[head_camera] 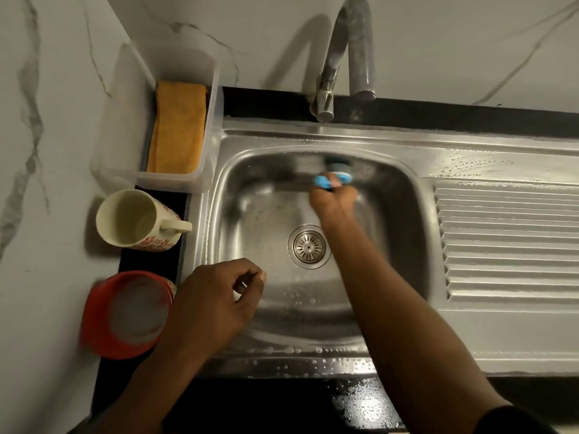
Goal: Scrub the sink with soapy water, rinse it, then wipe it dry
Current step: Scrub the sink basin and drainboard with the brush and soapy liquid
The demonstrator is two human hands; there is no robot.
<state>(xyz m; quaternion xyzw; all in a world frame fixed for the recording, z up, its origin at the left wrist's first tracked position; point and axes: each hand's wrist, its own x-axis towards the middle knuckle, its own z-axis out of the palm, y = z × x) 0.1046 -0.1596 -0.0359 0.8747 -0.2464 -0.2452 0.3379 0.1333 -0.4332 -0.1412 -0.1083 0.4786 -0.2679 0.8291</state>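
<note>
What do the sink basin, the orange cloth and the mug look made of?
Sink basin: stainless steel, brushed, with grey sheen and reflections. Orange cloth: fabric, likely terry; matte, nubby surface. Mug: probably glazed ceramic; glossy cream with red print.

We count two hands: one left hand (216,305) and one right hand (333,202). We see one sink (313,136), and on it one tap (332,73), one drain (308,246) and one drainboard (507,242). We find one brush (332,178), one mug (131,219), one red bowl (94,314), one clear tub (131,89) and one cloth (178,126).
</note>
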